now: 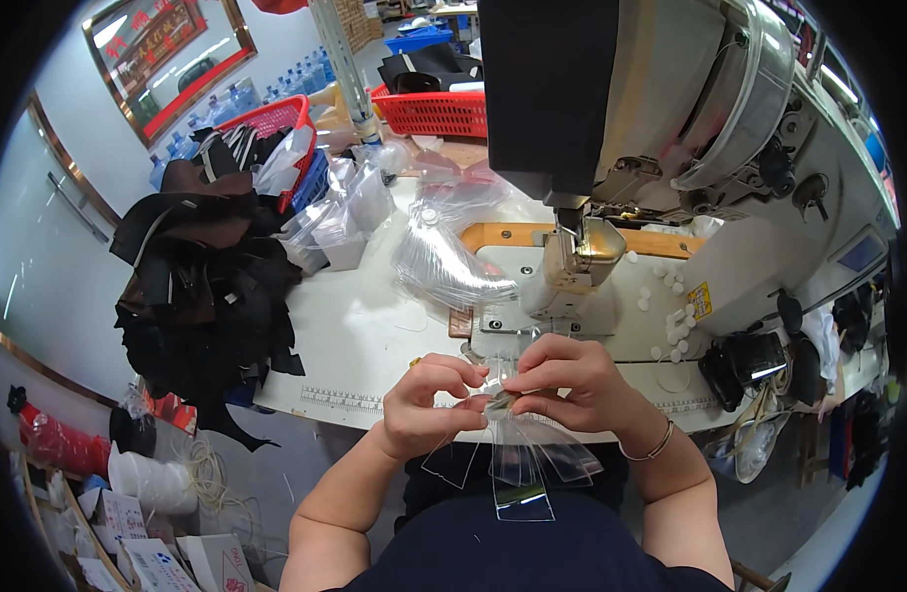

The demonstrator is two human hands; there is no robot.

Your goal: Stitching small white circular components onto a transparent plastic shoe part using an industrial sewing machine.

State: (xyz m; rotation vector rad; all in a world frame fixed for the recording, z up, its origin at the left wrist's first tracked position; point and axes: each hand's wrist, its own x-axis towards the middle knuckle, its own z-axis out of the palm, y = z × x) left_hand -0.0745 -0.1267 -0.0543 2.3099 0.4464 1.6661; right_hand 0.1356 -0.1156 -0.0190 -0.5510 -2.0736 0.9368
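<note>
Both hands meet at the near edge of the white sewing table (345, 355). My left hand (429, 400) pinches a clear plastic piece between thumb and fingers. From the other side my right hand (572, 385) pinches the same clear plastic pieces (521, 459), which fan out in several strips below the hands and over the table edge. A small greyish bit shows between the fingertips; its kind cannot be made out. Just beyond the hands stands the sewing machine's post (562, 281), under its head. A fanned stack of clear plastic pieces (439, 261) lies left of the post.
Several small white discs (676, 331) are scattered right of the post. A heap of black and brown scraps (202, 286) hangs over the table's left side. Red baskets (434, 115) stand at the back. Black pouch-like things (745, 365) hang at the right edge.
</note>
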